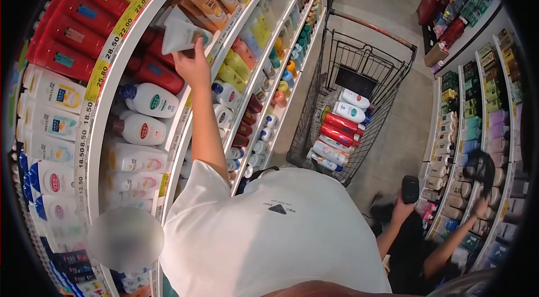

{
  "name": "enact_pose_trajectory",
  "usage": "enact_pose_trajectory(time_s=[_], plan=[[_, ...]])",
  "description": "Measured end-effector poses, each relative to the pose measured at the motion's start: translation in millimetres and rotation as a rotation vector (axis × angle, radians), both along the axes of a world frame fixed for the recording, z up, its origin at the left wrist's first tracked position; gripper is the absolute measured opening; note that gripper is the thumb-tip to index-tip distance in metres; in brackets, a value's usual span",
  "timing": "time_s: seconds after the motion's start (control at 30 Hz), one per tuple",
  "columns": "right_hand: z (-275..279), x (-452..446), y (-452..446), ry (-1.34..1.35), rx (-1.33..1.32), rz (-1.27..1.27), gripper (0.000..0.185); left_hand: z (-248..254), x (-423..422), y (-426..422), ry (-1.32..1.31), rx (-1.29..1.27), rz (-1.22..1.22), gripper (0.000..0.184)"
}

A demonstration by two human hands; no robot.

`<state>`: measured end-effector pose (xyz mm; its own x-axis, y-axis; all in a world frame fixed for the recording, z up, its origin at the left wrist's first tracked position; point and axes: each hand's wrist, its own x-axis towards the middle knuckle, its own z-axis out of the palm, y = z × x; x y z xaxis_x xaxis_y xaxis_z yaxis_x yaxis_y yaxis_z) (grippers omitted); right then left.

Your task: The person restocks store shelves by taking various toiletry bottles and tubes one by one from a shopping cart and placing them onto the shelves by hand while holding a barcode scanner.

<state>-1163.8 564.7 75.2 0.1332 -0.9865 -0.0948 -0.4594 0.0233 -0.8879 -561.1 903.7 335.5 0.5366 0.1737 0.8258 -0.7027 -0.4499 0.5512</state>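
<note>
My left hand [193, 64] reaches up to the shelf on the left, closed round a pale grey-white squeeze tube [178, 33]. The tube is tilted, and its print is too small to read. Orange and brown tubes [209, 8] stand just behind it on the same shelf. Below my hand lie red bottles [159, 73] and white pump-style bottles [154, 100]. My right hand is out of view, as is its arm.
A black wire shopping cart [387, 33] stands ahead, holding several white and red bottles [342, 126]. Shelving [463, 123] lines the right side. Nearby at lower right, another person in black holds a dark device in one hand [401, 210].
</note>
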Motion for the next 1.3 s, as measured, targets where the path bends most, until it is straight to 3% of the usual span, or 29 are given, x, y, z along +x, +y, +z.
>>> enact_pose_trajectory(time_s=[0.1, 0.17, 0.23, 0.3, 0.47, 0.63, 0.77, 0.9, 1.1, 1.2, 1.3], plan=[[-10.6, 1.8, 13.9, 0.126, 0.023, 0.039, 0.022, -27.8, 45.3, 17.6, 0.040, 0.086, 0.091, 0.043], [-6.1, 10.8, 27.7, 0.132, 0.083, 0.039, 0.023, -37.2, 57.3, 17.4, 0.121, 0.220, 0.309, 0.047], [2.5, 23.0, 44.1, 0.140, 0.147, 0.079, 0.026, -41.4, 61.2, 15.5, 0.204, 0.181, 0.286, 0.050], [4.3, 28.1, 52.7, 0.183, 0.164, 0.079, 0.026, -45.4, 68.5, 13.9, 0.300, 0.353, 0.389, 0.053], [-15.9, 18.6, 64.7, 0.185, 0.187, 0.161, 0.022, -45.8, 72.6, 6.8, 0.375, 0.279, 0.382, 0.054], [1.2, 30.6, 72.5, 0.252, 0.228, 0.163, 0.028, -48.8, 80.9, 11.8, 0.385, 0.253, 0.357, 0.055], [-23.9, 20.8, 65.6, 0.243, 0.231, 0.199, 0.025, -60.3, 92.0, 13.1, 0.363, 0.310, 0.422, 0.062], [2.1, 37.1, 65.4, 0.325, 0.248, 0.229, 0.029, -64.4, 94.5, 13.8, 0.395, 0.456, 0.443, 0.067], [4.4, 37.4, 60.9, 0.322, 0.198, 0.274, 0.030, -66.2, 97.2, 16.0, 0.422, 0.473, 0.466, 0.070], [3.0, 29.5, 63.4, 0.411, 0.314, 0.243, 0.028, -72.3, 103.0, 22.0, 0.436, 0.517, 0.509, 0.073], [3.0, 33.7, 59.9, 0.303, 0.247, 0.251, 0.027, -67.2, 104.4, 16.4, 0.454, 0.530, 0.517, 0.076]])
